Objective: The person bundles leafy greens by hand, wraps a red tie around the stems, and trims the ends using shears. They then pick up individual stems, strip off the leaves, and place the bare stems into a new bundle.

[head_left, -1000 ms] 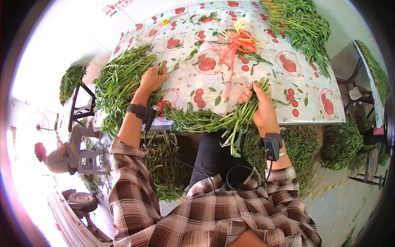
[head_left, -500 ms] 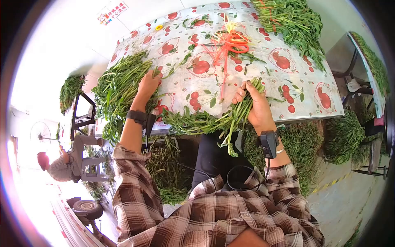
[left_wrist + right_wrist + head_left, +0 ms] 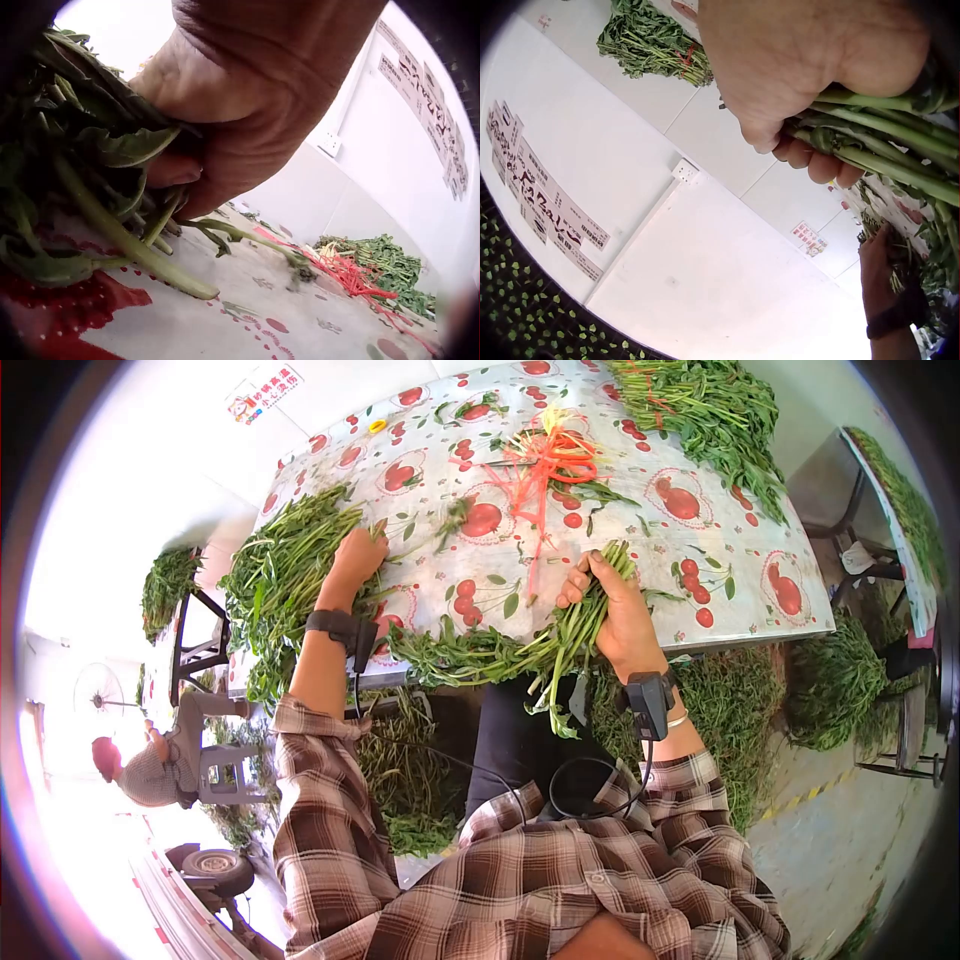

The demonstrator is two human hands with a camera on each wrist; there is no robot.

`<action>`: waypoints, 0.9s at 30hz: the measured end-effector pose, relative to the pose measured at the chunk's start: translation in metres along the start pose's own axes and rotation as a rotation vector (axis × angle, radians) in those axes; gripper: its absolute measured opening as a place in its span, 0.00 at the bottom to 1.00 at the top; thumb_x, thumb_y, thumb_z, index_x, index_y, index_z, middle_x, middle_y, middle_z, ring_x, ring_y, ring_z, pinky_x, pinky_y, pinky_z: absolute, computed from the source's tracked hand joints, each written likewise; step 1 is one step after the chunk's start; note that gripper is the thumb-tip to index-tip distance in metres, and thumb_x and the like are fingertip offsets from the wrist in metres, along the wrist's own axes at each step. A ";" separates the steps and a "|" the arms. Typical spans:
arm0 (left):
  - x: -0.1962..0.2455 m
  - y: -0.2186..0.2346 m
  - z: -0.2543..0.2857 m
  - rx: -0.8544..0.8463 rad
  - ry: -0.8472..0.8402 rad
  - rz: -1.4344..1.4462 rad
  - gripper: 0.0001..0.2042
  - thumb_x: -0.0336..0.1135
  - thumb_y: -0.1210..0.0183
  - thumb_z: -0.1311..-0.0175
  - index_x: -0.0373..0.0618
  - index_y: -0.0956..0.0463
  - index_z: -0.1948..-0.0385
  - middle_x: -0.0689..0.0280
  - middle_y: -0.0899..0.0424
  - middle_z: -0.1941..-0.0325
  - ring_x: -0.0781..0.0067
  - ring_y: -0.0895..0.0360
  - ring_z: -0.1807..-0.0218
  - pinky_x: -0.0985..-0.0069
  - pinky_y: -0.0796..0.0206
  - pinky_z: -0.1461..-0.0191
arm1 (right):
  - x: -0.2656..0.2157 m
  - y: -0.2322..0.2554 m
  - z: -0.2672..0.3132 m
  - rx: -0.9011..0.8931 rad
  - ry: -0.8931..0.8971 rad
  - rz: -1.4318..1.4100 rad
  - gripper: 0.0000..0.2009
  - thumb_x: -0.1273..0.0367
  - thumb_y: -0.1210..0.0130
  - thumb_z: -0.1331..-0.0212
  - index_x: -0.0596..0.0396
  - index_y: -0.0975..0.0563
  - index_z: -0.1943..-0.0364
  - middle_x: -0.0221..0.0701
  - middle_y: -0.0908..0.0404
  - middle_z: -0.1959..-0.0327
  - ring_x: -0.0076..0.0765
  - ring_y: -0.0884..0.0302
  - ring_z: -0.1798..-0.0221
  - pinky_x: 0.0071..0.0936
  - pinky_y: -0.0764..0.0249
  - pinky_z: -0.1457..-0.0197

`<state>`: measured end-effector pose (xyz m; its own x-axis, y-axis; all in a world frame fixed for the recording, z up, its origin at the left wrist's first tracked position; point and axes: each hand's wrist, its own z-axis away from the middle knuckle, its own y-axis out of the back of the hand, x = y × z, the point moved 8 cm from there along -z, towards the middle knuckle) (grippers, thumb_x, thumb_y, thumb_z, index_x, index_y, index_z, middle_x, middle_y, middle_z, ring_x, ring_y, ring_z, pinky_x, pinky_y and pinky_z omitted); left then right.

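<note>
In the head view my right hand [image 3: 628, 622] grips a bunch of leafy green stems [image 3: 585, 625] at the table's near edge, cut ends up and leaves trailing left. The right wrist view shows its fingers curled round the stems [image 3: 885, 161]. My left hand [image 3: 356, 563] is at the right side of a loose pile of greens [image 3: 285, 560]. Up close in the left wrist view, thumb and fingers [image 3: 176, 171] curl in among leafy stems [image 3: 127, 244], and the palm hides part of them. A thin sprig [image 3: 255, 236] reaches out from under this hand over the tablecloth.
Orange-handled scissors [image 3: 575, 465] lie with red plastic strips [image 3: 530, 490] on the fruit-print tablecloth [image 3: 620, 550]. A tied heap of greens [image 3: 700, 420] is at the far right, a yellow ring [image 3: 377, 426] at the far left. More greens [image 3: 735, 710] lie below; a person [image 3: 155, 765] sits at left.
The sprig on the tablecloth near my left hand has shifted toward me and is blurred now. My left hand has moved slightly; the right still holds its bunch. The whole view has shifted a little.
</note>
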<state>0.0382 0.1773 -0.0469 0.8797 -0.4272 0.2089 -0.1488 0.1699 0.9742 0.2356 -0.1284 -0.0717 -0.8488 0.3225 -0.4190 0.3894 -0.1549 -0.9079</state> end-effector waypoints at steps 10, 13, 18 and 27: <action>-0.006 0.037 0.027 0.103 0.065 0.679 0.11 0.37 0.53 0.41 0.38 0.30 0.64 0.64 0.21 0.70 0.80 0.33 0.76 0.79 0.40 0.77 | 0.002 0.005 -0.001 0.028 -0.010 -0.010 0.08 0.67 0.49 0.38 0.55 0.30 0.70 0.27 0.31 0.77 0.28 0.32 0.74 0.30 0.31 0.64; -0.007 0.062 0.033 0.135 0.023 0.920 0.10 0.36 0.54 0.37 0.40 0.31 0.61 0.64 0.21 0.69 0.84 0.39 0.79 0.85 0.43 0.79 | 0.002 0.003 -0.001 0.014 -0.011 -0.032 0.08 0.67 0.49 0.38 0.55 0.30 0.70 0.27 0.31 0.77 0.28 0.32 0.74 0.30 0.31 0.64; -0.012 0.118 0.037 0.338 -0.091 1.081 0.08 0.32 0.53 0.34 0.38 0.29 0.60 0.69 0.27 0.71 0.87 0.43 0.80 0.87 0.47 0.80 | 0.000 0.001 0.000 0.015 -0.012 -0.008 0.08 0.66 0.49 0.38 0.55 0.30 0.71 0.27 0.31 0.77 0.28 0.33 0.74 0.30 0.31 0.64; 0.023 0.165 0.055 0.348 -0.306 1.016 0.11 0.37 0.54 0.32 0.45 0.25 0.57 0.69 0.18 0.61 0.87 0.41 0.73 0.85 0.43 0.68 | 0.001 0.003 0.002 0.058 -0.014 -0.014 0.09 0.66 0.49 0.38 0.55 0.30 0.71 0.26 0.32 0.77 0.27 0.33 0.74 0.30 0.31 0.65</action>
<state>0.0087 0.1469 0.1233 0.1364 -0.4400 0.8876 -0.8962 0.3270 0.2998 0.2351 -0.1307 -0.0746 -0.8591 0.3119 -0.4058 0.3564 -0.2045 -0.9117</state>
